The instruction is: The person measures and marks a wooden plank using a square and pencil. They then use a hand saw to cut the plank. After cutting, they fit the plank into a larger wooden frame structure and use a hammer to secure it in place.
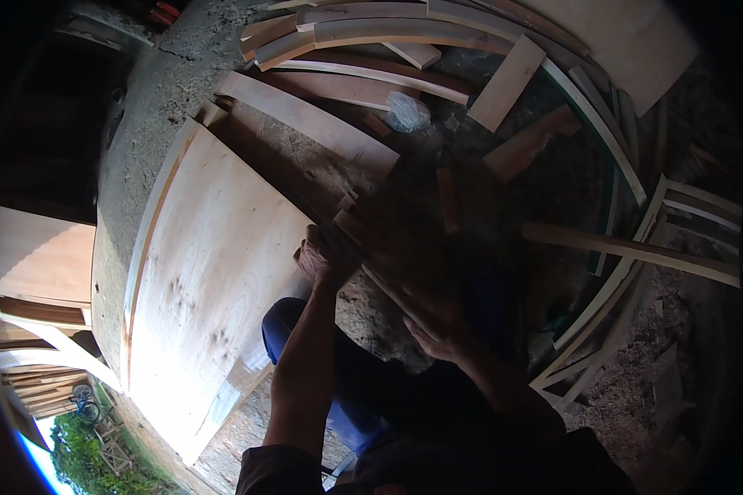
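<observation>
Beside the corner of a large pale plywood panel (223,223), my left hand (326,257) is closed in a grip. Shadow and the fingers themselves hide what is inside it. A narrow wooden board (392,290) slants from near that hand down to the right, its upper part dark. My right hand (435,337) lies at the lower end of this board, fingers against its edge and closed round it as far as the shadow lets me see. The panel, tilted, stands left of my knees with a wooden strip along its curved far edge.
Curved wooden pieces (404,33) lie stacked at the far side. Closer are a loose plank (309,120), a short board (508,82) and a crumpled clear plastic bag (408,111). A curved frame (611,305) and a long bar (627,245) sit to the right, near wood shavings.
</observation>
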Demonstrator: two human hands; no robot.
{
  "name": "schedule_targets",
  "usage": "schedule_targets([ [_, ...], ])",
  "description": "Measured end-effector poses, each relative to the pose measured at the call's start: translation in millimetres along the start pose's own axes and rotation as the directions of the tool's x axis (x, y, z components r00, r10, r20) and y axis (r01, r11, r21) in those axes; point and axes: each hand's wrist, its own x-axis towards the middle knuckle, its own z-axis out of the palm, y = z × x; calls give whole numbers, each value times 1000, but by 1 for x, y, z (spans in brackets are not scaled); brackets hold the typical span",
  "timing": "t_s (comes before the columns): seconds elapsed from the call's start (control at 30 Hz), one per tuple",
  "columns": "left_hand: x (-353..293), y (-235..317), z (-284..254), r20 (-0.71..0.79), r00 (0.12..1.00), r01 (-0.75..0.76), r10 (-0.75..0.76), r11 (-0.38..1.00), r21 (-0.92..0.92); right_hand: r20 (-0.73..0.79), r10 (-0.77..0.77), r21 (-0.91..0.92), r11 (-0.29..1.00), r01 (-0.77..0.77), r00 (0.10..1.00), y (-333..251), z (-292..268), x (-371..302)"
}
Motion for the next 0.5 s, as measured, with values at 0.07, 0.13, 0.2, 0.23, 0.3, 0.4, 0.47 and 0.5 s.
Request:
schedule_targets([
  [0.07, 5, -16, 0, 36, 994, 105, -104, 994, -29, 86, -38, 10, 999, 37, 996, -56, -80, -26],
  [0.13, 3, -21, 1, 50, 991, 129, -127, 991, -42, 202, 45, -13, 999, -43, 978, -68, -101, -38],
  [0.2, -3, -36, 13, 28, 994, 103, -104, 995, 10, 168, -29, 36, 999, 23, 985, -52, -82, -30],
  [0.23, -5, -36, 18, 23, 997, 74, -74, 997, 20, 146, -50, 59, 997, 42, 988, -47, -72, -23],
  [0.3, 5, -17, 21, -19, 999, -42, 43, 997, 59, 3, -148, -148, 978, 147, 989, 5, 4, 8],
  [0.4, 0, -31, 10, -69, 971, -213, 231, 956, 202, -31, -140, -128, 983, 135, 990, 6, 21, 14],
  [0.47, -1, -6, 5, -51, 987, -150, 155, 985, 82, 30, -59, 8, 998, 59, 998, -22, -35, -2],
  [0.5, -3, -15, 3, -39, 994, -101, 105, 991, 84, 80, -59, 64, 997, 54, 995, -48, -63, -20],
])
